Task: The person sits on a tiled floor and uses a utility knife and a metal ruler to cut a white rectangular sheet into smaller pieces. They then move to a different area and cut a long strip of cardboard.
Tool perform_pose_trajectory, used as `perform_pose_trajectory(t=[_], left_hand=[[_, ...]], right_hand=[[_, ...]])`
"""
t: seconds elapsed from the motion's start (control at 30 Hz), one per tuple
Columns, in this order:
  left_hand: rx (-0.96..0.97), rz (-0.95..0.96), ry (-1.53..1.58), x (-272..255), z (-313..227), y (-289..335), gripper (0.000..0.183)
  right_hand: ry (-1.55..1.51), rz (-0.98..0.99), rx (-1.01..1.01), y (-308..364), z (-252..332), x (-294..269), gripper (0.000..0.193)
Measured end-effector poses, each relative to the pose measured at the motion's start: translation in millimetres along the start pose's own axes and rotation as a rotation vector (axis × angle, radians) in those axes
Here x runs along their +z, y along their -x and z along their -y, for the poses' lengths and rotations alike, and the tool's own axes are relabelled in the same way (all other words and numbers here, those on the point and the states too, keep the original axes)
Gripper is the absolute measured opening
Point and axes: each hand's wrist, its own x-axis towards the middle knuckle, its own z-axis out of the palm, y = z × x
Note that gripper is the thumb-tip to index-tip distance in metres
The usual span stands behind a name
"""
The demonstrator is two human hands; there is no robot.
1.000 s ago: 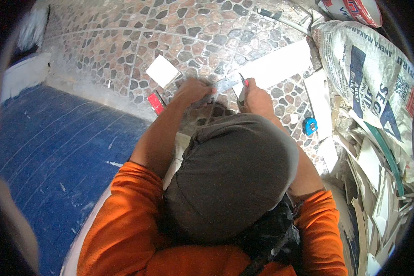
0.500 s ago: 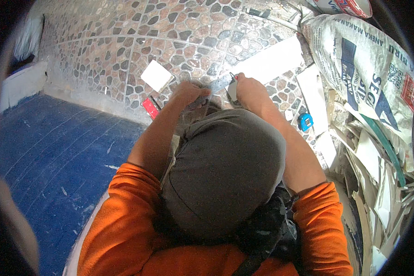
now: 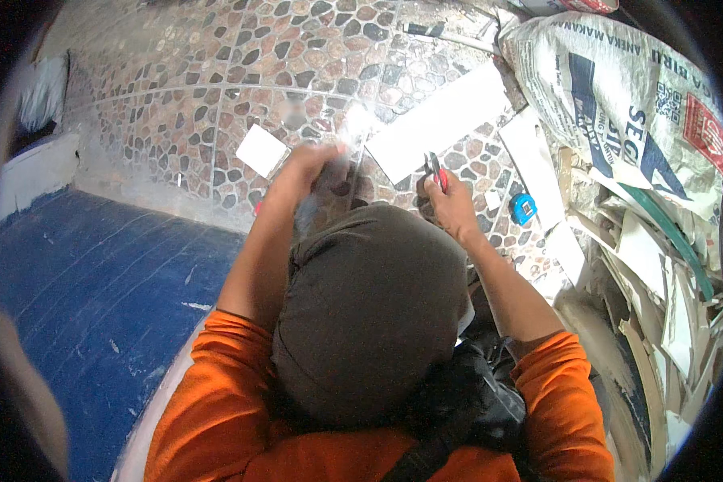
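Note:
My right hand (image 3: 455, 206) is closed around a red-and-black utility knife (image 3: 437, 171), close to the near edge of a long white board (image 3: 446, 119) on the pebble-patterned floor. Further left, my left hand (image 3: 304, 170) is raised over the floor, its fingers smeared by motion. A blurred greyish strip shows beside it, too unclear to tell whether it is held. A small white square piece (image 3: 263, 150) lies just past this hand. The grey cap (image 3: 373, 309) covers the middle of the view.
A blue tape measure (image 3: 524, 209) lies right of my right hand, beside a narrow white strip (image 3: 532, 165). At the right stand a large printed sack (image 3: 610, 104) and a heap of broken white offcuts (image 3: 659, 281). A blue surface (image 3: 112, 297) fills the left.
The metal ruler that lay between my hands is gone from there. My left hand has moved left, and my right hand with the knife has come nearer and slightly right.

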Motion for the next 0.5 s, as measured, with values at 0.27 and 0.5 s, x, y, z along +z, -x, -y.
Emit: perform_pose_trajectory(t=[0.27, 0.5], left_hand=[[0.113, -0.447, 0.971, 51, 10, -64, 0.039], [-0.014, -0.471, 0.421, 61, -18, -46, 0.038]], right_hand=[[-0.567, -0.03, 0.107, 30, 10, 76, 0.032], [-0.3, -0.266, 0.207, 18, -5, 77, 0.03]])
